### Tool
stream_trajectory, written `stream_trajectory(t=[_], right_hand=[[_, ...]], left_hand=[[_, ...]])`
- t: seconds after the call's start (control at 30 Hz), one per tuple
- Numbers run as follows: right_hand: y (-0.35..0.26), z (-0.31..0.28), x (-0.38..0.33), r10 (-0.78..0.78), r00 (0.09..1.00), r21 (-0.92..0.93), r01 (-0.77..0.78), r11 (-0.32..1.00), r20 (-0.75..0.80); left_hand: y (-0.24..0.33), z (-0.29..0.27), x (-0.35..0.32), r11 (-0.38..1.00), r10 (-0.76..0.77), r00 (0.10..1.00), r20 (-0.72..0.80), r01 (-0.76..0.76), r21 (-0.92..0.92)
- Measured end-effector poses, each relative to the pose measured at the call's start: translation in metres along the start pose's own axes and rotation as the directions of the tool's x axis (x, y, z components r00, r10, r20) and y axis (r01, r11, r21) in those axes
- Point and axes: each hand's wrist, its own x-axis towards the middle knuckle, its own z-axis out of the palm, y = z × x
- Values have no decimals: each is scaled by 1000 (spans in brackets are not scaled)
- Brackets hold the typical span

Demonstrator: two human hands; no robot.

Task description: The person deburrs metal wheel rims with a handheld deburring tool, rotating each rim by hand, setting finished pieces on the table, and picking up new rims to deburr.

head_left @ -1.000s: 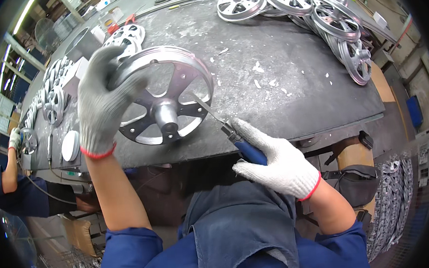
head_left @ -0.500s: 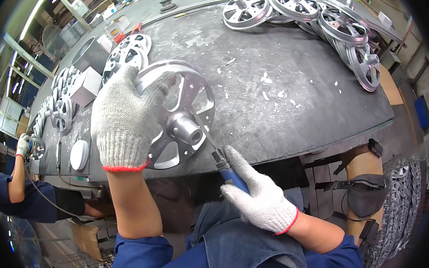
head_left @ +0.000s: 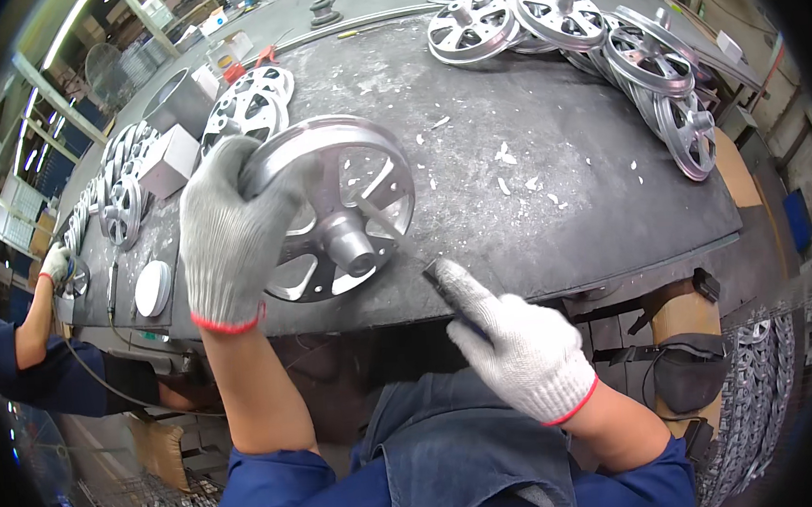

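My left hand (head_left: pixel 233 232), in a knitted white glove, is closed on the rim of a silver spoked wheel (head_left: pixel 348 243). The wheel is held up and tilted over the table's near edge, its round hub facing me. In my gloved right hand (head_left: pixel 528 353) is a file-like tool (head_left: pixel 445 288) with a dark handle, my fingers wrapped round it. Its long thin blade slants up and left into a spoke opening beside the hub. Motion smears the blade, so I cannot tell whether it touches the metal.
White shavings (head_left: pixel 504 154) are scattered on the dark tabletop (head_left: pixel 600 232). Stacked wheels (head_left: pixel 559 16) stand at the far right, more wheels (head_left: pixel 247 113) at the left. A white box (head_left: pixel 168 161) and a white disc (head_left: pixel 153 288) lie left. Another person's gloved hand (head_left: pixel 55 263) works at far left.
The wheel has shifted slightly right and turned, its hub pointing lower. My right hand has moved right and slightly up, with the tool now at a flatter slant.
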Motion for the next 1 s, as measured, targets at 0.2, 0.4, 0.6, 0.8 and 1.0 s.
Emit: stream_trajectory(t=[0.2, 0.4, 0.6, 0.8, 1.0], right_hand=[[9, 31, 17, -16, 997, 163, 28, 986, -74], [9, 28, 24, 78, 924, 855, -376, 356, 373], [31, 21, 32, 98, 982, 411, -22, 911, -163], [16, -12, -7, 111, 994, 693, -68, 718, -17], [0, 9, -11, -111, 961, 780, -133, 611, 251]], left_hand=[[-12, 14, 16, 984, 64, 998, 14, -66, 166], [0, 16, 25, 985, -10, 997, 78, -4, 174], [-36, 15, 32, 997, -19, 998, 57, 15, 76], [-94, 5, -17, 860, -163, 973, -163, 60, -506], [-70, 3, 13, 971, -228, 974, 11, 228, -79]])
